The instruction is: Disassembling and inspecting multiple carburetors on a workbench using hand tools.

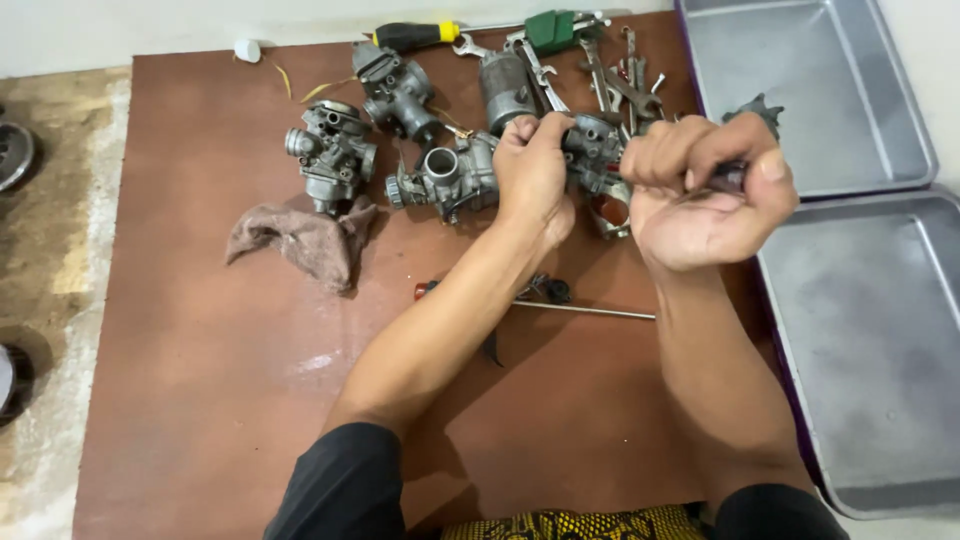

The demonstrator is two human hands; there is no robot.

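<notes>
My left hand (533, 168) grips a grey metal carburetor (596, 152) near the top middle of the brown board (220, 340). My right hand (705, 190) is closed around a dark tool handle (730, 176), its tip at the carburetor's right side; the shaft is hidden by my fingers. Another carburetor (455, 176) lies just left of my left hand, touching or nearly touching it.
Two more carburetors (330, 150) (398, 92) and a brownish rag (300, 240) lie to the left. A black-and-yellow screwdriver (415, 36), wrenches (610, 85) and a green tool (550, 30) crowd the far edge. A long screwdriver (580, 311) lies under my arms. Two grey metal trays (900, 130) (880, 400) stand at the right.
</notes>
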